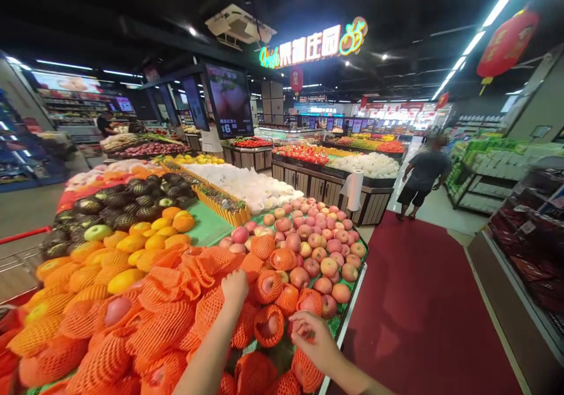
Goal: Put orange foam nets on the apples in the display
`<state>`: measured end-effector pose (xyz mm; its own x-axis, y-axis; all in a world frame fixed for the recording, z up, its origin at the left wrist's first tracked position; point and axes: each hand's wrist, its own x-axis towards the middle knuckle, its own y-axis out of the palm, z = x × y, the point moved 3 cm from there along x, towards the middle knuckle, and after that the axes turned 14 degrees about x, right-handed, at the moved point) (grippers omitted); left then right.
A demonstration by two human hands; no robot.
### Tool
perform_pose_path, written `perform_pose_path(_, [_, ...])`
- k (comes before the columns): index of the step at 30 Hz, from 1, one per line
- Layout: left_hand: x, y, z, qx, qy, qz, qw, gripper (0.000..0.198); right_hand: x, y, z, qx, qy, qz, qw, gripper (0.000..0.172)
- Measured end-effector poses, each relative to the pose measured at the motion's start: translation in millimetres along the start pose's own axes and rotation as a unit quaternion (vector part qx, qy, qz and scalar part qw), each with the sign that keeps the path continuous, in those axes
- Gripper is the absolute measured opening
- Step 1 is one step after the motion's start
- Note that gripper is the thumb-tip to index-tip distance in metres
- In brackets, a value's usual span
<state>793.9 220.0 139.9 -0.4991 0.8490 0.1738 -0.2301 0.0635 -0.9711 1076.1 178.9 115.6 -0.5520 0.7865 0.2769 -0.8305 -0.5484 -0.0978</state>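
Observation:
My left hand [235, 288] reaches over the pile with its fingers curled in. Orange foam fruit nets [205, 268] lie against it, and what its fingers hold, if anything, is hidden. To its right, my right hand [314, 337] hovers at the display's edge, fingers slightly bent and apart, with nothing visible in its grasp. Just above that hand sits an apple in an orange foam net [309, 301]. Between my hands lies another netted fruit [269, 325], its net gaping at the front. Bare pink apples [315, 236] are heaped beyond.
Yellow mangoes [132, 243] and dark netted fruits [141, 198] fill the left side. A yellow fence divider [220, 198] crosses the display. A plastic bag roll [353, 189] stands behind the apples. A person [425, 171] is on the aisle beside the red mat [414, 301].

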Motion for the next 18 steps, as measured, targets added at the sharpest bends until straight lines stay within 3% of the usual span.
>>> perform_pose_path(5, [-3,0.4,-10,0.016,0.042,-0.016,0.999,0.042,7,7,8,0.001,-0.012,0.002,1.000,0.028])
perform_pose_path(10, [-8,7.0,-31,0.040,0.075,0.032,0.996,0.042,2,17,8,0.049,-0.001,0.017,0.999,0.028])
perform_pose_path(15, [-6,5.9,-18,0.049,0.046,0.053,0.996,0.046,-3,8,17,0.032,-0.042,0.006,0.999,0.032])
perform_pose_path(18, [-2,-5.5,-3,0.042,0.034,0.070,0.996,0.044,-7,-6,16,0.008,-0.038,-0.030,0.999,0.032])
